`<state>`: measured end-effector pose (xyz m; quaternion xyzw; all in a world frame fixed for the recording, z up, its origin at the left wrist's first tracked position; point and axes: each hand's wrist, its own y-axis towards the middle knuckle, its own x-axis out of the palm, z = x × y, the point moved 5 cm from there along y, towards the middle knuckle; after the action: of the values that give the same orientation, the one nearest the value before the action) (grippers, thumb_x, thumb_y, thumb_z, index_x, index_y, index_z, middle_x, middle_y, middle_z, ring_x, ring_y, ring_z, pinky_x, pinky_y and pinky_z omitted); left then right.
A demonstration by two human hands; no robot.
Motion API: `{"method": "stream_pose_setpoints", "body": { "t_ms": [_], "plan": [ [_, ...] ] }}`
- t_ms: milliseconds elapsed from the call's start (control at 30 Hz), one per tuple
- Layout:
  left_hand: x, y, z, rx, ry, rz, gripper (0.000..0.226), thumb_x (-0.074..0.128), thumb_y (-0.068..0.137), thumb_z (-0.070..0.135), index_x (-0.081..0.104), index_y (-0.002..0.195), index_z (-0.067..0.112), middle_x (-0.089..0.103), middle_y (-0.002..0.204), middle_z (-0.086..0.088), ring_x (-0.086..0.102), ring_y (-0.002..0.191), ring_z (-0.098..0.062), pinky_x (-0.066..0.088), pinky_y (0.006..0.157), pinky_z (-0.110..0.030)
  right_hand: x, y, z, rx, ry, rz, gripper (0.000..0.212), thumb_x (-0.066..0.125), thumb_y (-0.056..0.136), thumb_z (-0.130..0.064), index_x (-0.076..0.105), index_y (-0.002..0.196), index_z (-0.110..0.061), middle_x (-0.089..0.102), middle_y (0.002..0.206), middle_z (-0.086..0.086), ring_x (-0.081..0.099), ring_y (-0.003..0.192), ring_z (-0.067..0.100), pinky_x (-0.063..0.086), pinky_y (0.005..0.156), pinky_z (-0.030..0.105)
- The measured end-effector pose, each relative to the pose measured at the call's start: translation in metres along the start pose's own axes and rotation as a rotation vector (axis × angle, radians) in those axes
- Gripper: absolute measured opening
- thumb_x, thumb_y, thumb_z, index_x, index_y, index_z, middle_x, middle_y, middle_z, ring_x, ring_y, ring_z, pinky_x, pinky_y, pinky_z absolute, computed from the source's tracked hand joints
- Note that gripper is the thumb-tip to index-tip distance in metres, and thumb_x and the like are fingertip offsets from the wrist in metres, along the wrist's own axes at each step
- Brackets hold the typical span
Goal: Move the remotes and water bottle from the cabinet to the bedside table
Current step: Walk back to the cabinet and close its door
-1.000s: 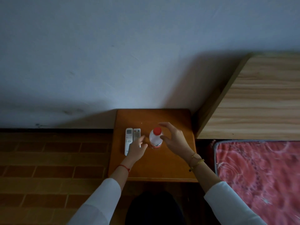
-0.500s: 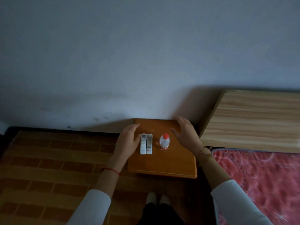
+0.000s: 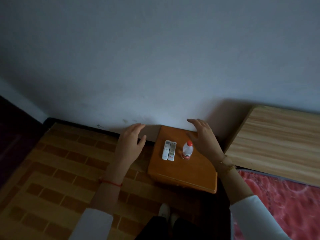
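Two white remotes lie side by side on the orange bedside table [image 3: 187, 172]: the left remote [image 3: 166, 149] and the right remote [image 3: 172, 151]. To their right a clear water bottle [image 3: 187, 150] with a red cap and red label stands upright. My left hand [image 3: 130, 146] hovers left of the table over the floor, fingers spread, holding nothing. My right hand [image 3: 203, 138] hovers just right of the bottle, fingers spread and empty, apart from the bottle.
A pale wall rises behind the table. A light wooden headboard [image 3: 277, 141] and a red patterned mattress [image 3: 285, 205] lie to the right. Brick-patterned flooring [image 3: 52, 170] spreads to the left. My feet [image 3: 166, 212] show below the table.
Both hands have let go and drawn up and away from the remotes and bottle. The view has risen, so the table looks smaller and farther.
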<state>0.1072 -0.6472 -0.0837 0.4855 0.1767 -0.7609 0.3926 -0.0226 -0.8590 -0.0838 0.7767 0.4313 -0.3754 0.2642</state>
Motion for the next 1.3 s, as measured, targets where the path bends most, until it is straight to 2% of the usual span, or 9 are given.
{"method": "stream_pose_setpoints", "body": {
  "t_ms": [300,500,667,800,867,1033,1133,1200,1300],
  "plan": [
    [-0.065,-0.087,-0.016,-0.264,0.027,0.192,0.043,0.053,0.095,0.026,0.05,0.137,0.016,0.048,0.143,-0.003,0.042,0.133,-0.019,0.037,0.11,-0.035,0.006,0.001,-0.082,-0.322,0.026,-0.132,0.044,0.058,0.093,-0.024,0.049,0.135,-0.013,0.055,0.133,0.01,0.043,0.129,0.026,0.034,0.108,0.034],
    [-0.1,-0.164,-0.043,-0.491,0.051,0.342,0.043,0.053,0.095,0.028,0.05,0.137,0.019,0.048,0.143,-0.001,0.044,0.132,-0.019,0.037,0.108,-0.034,0.039,-0.005,-0.151,-0.573,0.078,-0.258,0.043,0.057,0.093,-0.027,0.05,0.133,-0.015,0.057,0.132,0.008,0.044,0.131,0.026,0.032,0.109,0.033],
    [-0.12,-0.233,-0.066,-0.658,0.058,0.456,0.044,0.053,0.095,0.031,0.051,0.136,0.018,0.05,0.141,-0.001,0.045,0.131,-0.018,0.036,0.109,-0.034,0.075,-0.026,-0.214,-0.753,0.114,-0.388,0.04,0.054,0.094,-0.029,0.052,0.132,-0.016,0.058,0.129,0.005,0.047,0.125,0.021,0.027,0.102,0.021],
    [-0.134,-0.282,-0.079,-0.794,0.077,0.536,0.044,0.053,0.095,0.031,0.049,0.138,0.019,0.049,0.142,-0.002,0.046,0.13,-0.019,0.037,0.108,-0.036,0.107,-0.053,-0.265,-0.884,0.209,-0.502,0.036,0.056,0.093,-0.02,0.054,0.128,-0.009,0.059,0.125,0.012,0.052,0.119,0.026,0.037,0.101,0.029],
    [-0.138,-0.305,-0.089,-0.871,0.089,0.562,0.044,0.053,0.095,0.03,0.048,0.138,0.02,0.049,0.142,-0.001,0.046,0.129,-0.019,0.035,0.108,-0.034,0.124,-0.067,-0.29,-0.929,0.215,-0.567,0.037,0.054,0.093,-0.02,0.054,0.127,-0.007,0.059,0.126,0.013,0.051,0.119,0.027,0.035,0.098,0.027],
    [-0.159,-0.355,-0.123,-1.026,0.124,0.631,0.044,0.054,0.094,0.028,0.049,0.137,0.019,0.05,0.141,-0.002,0.047,0.129,-0.02,0.036,0.105,-0.031,0.182,-0.094,-0.355,-1.033,0.227,-0.723,0.038,0.052,0.095,-0.023,0.049,0.131,-0.012,0.058,0.126,0.008,0.052,0.118,0.023,0.039,0.099,0.03],
    [-0.181,-0.387,-0.148,-1.095,0.176,0.655,0.045,0.055,0.093,0.028,0.049,0.137,0.019,0.052,0.141,-0.002,0.051,0.127,-0.021,0.044,0.101,-0.034,0.22,-0.111,-0.402,-1.081,0.208,-0.788,0.039,0.052,0.095,-0.027,0.046,0.133,-0.02,0.055,0.13,0.001,0.051,0.12,0.017,0.042,0.103,0.033],
    [-0.197,-0.413,-0.168,-1.146,0.18,0.697,0.045,0.057,0.092,0.026,0.05,0.136,0.02,0.052,0.14,-0.003,0.053,0.125,-0.022,0.048,0.099,-0.035,0.244,-0.126,-0.438,-1.113,0.205,-0.843,0.041,0.052,0.094,-0.028,0.045,0.133,-0.02,0.054,0.129,0.002,0.05,0.121,0.018,0.045,0.103,0.039],
    [-0.224,-0.451,-0.199,-1.189,0.199,0.742,0.044,0.06,0.09,0.023,0.053,0.133,0.018,0.055,0.137,-0.007,0.056,0.121,-0.026,0.05,0.097,-0.037,0.273,-0.151,-0.498,-1.175,0.216,-0.862,0.042,0.053,0.093,-0.028,0.045,0.134,-0.021,0.055,0.128,0.002,0.05,0.118,0.017,0.045,0.102,0.039]
  ]
}}
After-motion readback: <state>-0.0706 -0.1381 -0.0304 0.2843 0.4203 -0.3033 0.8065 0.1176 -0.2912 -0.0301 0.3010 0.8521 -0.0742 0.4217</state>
